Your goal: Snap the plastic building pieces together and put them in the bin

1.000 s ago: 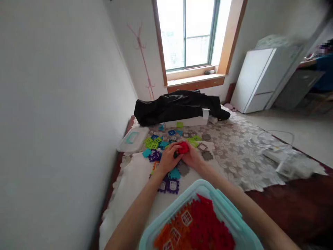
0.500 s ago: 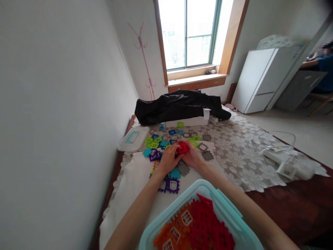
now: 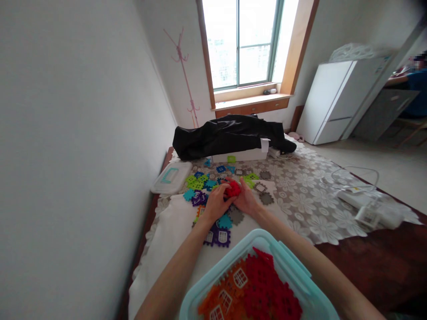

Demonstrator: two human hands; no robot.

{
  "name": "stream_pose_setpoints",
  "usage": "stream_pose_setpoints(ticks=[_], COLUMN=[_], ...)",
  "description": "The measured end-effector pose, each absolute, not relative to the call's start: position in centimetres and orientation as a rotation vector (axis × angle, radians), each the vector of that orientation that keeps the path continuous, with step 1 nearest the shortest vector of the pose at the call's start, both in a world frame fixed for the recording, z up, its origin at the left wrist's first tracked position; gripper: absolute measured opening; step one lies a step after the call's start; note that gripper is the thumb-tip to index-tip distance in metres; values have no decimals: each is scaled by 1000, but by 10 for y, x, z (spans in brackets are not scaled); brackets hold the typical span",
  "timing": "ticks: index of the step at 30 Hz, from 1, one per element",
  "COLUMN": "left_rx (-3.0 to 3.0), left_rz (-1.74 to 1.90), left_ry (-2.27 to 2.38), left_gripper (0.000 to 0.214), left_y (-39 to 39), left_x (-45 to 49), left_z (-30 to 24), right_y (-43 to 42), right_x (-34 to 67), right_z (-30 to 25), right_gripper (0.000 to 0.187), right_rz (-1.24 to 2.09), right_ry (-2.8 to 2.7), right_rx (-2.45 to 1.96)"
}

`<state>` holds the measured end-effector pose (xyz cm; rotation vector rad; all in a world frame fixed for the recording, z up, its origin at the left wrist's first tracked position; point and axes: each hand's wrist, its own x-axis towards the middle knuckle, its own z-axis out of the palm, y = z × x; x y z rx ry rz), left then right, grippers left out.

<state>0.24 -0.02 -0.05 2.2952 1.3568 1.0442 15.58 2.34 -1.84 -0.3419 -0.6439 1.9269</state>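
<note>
Between my two hands is a small red construction piece point(image 3: 234, 189), toothed like the others lying about. My left hand point(image 3: 217, 202) is curled around its left side, with the fingers over the top. My right hand point(image 3: 247, 198) grips it from the right; part of the piece is hidden by fingers. Purple window tiles point(image 3: 222, 237), a blue tile point(image 3: 224, 221) and a grey tile point(image 3: 236, 216) lie on the white cloth just below my hands. Nearer to me stands a light-blue tub point(image 3: 256, 235) holding red tiles point(image 3: 270, 289) and orange window tiles point(image 3: 230, 289).
Green tiles point(image 3: 196, 181) and other coloured tiles are scattered beyond my hands. A white lid point(image 3: 171, 178) lies at the left edge near the wall. Black sheeting point(image 3: 230, 133) covers something at the back. A cable and white box point(image 3: 353, 198) sit at right.
Both hands stay in nearly the same place around the red piece, which has turned slightly between the fingers. Everything else looks unchanged.
</note>
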Motion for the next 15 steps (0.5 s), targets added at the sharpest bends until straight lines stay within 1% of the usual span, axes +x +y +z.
stream_pose_setpoints(ticks=[6,9,12,15], left_rx=[2232,2197,2172,2150], left_rz=[1078,1068,1062,1071], left_ry=[1379,1363,1374,1388], left_gripper=[40,42,38,34], left_y=[2,4,6,6], left_x=[1,0,-1,0], left_z=[-5,-9,-10,-9], right_y=[23,23,22,20], right_x=[157,157,158,158], right_z=[-17,-15,-13,-12], right_gripper=[50,47,43,43], right_rz=[1956,1971,1986,1980], right_ry=[-594,-557,-548,-564], right_rx=[-330,-330,-325,-325])
